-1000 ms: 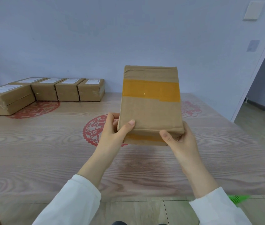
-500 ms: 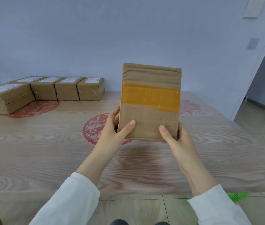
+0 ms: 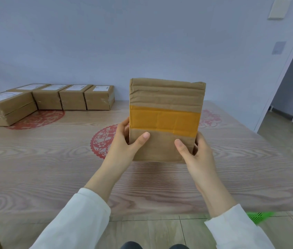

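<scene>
In the head view I have both hands on 1 cardboard box (image 3: 166,94), held upright in the air over the table (image 3: 52,159). It sits just right of the red paper-cut circle (image 3: 104,141) at the table's middle and hides that circle's right part from me.

The left hand (image 3: 124,142) grips the box's lower left edge: the thumb lies flat across the near face and the fingers wrap round behind. The right hand (image 3: 197,155) grips the lower right edge the same way, thumb on the near face and fingers out of sight at the back.

1 band of orange tape (image 3: 165,121) crosses the near face just above both thumbs, and the top of the box is creased.

Far left of the circle and farther back, 5 labelled boxes (image 3: 74,97) stand close together by the wall. Down to the right of the circle, off the table, something green (image 3: 258,215) lies on the floor beside the right sleeve (image 3: 232,229).
</scene>
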